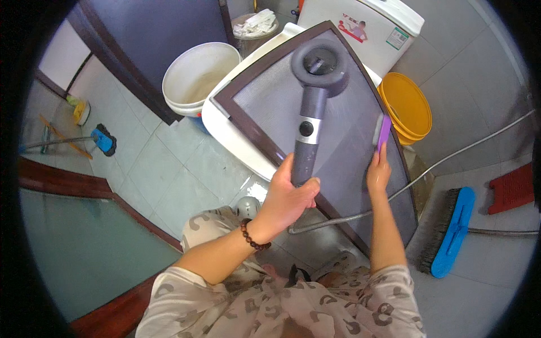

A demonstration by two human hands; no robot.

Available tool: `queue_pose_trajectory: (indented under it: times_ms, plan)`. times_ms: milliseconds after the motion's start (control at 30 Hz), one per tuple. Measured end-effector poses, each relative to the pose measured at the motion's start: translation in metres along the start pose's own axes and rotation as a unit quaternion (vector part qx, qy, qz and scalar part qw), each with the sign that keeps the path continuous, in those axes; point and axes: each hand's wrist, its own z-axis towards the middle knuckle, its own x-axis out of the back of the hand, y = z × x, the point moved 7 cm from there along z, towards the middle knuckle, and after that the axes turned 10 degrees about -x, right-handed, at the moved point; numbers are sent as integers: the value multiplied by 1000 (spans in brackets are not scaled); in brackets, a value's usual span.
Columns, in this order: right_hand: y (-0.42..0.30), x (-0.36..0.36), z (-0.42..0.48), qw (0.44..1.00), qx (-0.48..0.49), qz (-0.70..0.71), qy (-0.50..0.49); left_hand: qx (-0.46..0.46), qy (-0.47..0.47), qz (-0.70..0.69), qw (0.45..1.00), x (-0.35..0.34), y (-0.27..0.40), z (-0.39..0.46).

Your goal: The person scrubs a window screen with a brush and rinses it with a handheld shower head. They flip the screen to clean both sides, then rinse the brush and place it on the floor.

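A framed mesh window screen (342,156) lies tilted across the white toilet (236,145), its brown frame reaching down towards my knees. My left hand (291,194) grips the handle of a grey shower head (310,110), whose round head is over the upper part of the mesh. A metal hose (351,217) runs from near that hand across the screen to the right wall. My right hand (379,171) is closed on a purple-handled scrub brush (382,131) at the screen's right side. Whether the bristles touch the mesh, I cannot tell.
A white bucket (175,80) stands left of the toilet, a lined waste bin (253,31) behind it and a yellow bucket (408,107) to the right. A blue broom (454,232) lies on the right floor; another blue brush (103,139) is at far left. The tiles look wet.
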Motion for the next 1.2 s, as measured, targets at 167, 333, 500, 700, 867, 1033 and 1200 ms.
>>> queue_pose_trajectory:
  times_ms: [167, 333, 500, 700, 867, 1033, 1200]
  plan:
    - [-67, -3, -76, 989, 74, 87, -92, -18, -26, -23, 999, -6, -12, -15]
    - [-196, -20, -79, 934, 251, 147, -207, -47, -48, -41, 997, -10, -4, -24]
    - [-280, -13, -83, 921, 238, 129, -282, -92, -36, -47, 994, -9, 7, -26]
    - [-121, 11, -125, 929, 278, 81, -228, -84, -34, -28, 995, 5, 2, -29]
    - [-76, 30, -137, 944, 271, 38, -184, -82, -26, -17, 996, 2, -1, -29]
    - [-167, -21, -91, 950, 259, -18, -174, -82, -2, -38, 996, -6, -5, -19]
    - [-70, -20, -4, 997, 27, 28, -60, -102, 1, -59, 993, -6, 2, -12]
